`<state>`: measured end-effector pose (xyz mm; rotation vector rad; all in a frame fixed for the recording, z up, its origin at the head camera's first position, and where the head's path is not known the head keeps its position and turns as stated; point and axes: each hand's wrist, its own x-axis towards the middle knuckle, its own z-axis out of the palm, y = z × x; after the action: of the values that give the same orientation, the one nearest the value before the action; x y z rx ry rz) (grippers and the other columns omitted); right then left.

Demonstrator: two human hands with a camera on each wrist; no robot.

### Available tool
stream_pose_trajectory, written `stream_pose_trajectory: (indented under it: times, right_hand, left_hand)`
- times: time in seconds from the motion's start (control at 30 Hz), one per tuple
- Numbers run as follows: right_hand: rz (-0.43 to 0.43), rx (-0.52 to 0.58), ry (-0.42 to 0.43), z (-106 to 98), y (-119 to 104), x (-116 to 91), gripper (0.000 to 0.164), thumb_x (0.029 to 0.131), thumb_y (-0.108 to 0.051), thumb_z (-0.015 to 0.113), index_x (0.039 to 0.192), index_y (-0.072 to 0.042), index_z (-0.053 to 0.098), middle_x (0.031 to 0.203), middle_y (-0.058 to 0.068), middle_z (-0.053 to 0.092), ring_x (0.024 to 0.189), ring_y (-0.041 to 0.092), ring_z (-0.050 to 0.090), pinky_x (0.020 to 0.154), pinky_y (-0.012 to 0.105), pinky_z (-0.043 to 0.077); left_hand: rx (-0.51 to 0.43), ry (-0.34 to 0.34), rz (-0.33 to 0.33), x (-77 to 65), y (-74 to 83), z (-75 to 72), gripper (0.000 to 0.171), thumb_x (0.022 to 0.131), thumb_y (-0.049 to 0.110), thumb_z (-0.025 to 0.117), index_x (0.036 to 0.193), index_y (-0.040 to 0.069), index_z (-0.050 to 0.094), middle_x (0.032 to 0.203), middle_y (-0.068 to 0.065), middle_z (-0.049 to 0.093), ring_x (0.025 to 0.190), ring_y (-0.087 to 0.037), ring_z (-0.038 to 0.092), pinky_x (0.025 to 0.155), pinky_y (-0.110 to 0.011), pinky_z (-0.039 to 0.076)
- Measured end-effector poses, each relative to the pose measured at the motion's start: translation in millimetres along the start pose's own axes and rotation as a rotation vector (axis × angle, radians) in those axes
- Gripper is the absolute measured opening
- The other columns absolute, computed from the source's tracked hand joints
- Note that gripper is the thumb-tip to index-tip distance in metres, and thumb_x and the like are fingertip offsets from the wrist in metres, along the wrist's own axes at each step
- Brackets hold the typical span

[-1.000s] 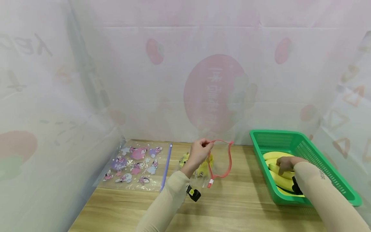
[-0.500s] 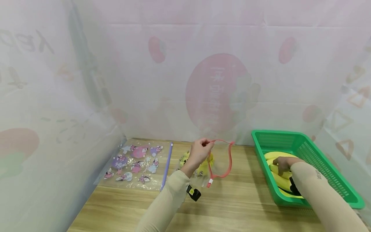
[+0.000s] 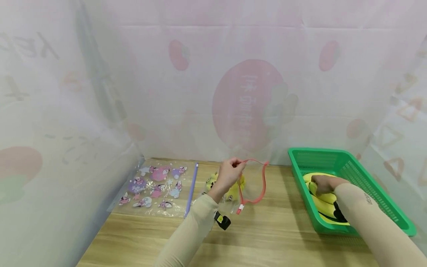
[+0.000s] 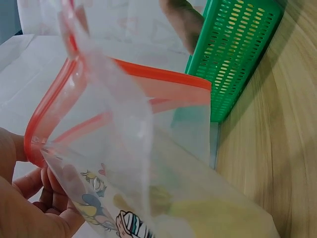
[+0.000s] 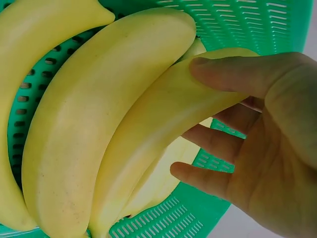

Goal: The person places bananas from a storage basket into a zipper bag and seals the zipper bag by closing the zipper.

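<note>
My left hand [image 3: 227, 178] pinches the red zip rim of a clear printed zip bag [image 3: 263, 185], whose mouth gapes toward the right. In the left wrist view, thumb and fingers hold one corner of that bag [image 4: 185, 121], and a blurred yellow shape shows through its lower part. At the right, my right hand [image 3: 327, 184] reaches down into a green basket [image 3: 317, 150] of bananas. Seen from the right wrist, its thumb lies over the end of one banana [image 5: 153, 119] with fingers underneath. A thicker banana [image 5: 94, 124] lies alongside it.
A second clear zip bag [image 3: 156, 189] with a purple zip [image 3: 191, 189] lies flat at the left. Patterned fabric walls [image 3: 250, 104] stand behind and at both sides. Wooden tabletop [image 3: 267, 237] stretches between the bags and the basket.
My right hand has shifted slightly left within the basket, over the bananas. The left hand and the red-rimmed bag have stayed nearly in place.
</note>
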<state>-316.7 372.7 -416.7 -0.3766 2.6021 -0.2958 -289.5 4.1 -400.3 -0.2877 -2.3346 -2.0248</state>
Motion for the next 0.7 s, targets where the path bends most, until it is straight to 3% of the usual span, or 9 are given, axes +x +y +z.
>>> stream_pose_trajectory:
  times: [0.17,0.7]
  right_hand:
    - [-0.035,-0.053,0.018,-0.9,-4.7,2.7,0.056,0.085,-0.002,0.061,0.129,0.021,0.035,0.127,0.042,0.039,0.118,0.057,0.036,0.090,0.060,0.039]
    - [-0.055,-0.082,0.092,4.9,-6.3,11.5,0.053,0.092,-0.013,0.058,0.127,0.021,0.038,0.125,0.041,0.042,0.117,0.056,0.038,0.093,0.060,0.036]
  left_hand:
    - [-0.005,0.004,-0.006,-0.6,0.4,-1.1,0.014,0.093,0.019,0.062,0.084,0.009,0.066,0.070,-0.003,0.052,0.057,-0.013,0.043,0.047,-0.024,0.034]
    - [-0.011,0.005,0.000,-0.1,-2.2,-1.8,0.016,0.093,0.021,0.061,0.085,0.009,0.066,0.071,-0.002,0.051,0.057,-0.013,0.043,0.047,-0.023,0.034]
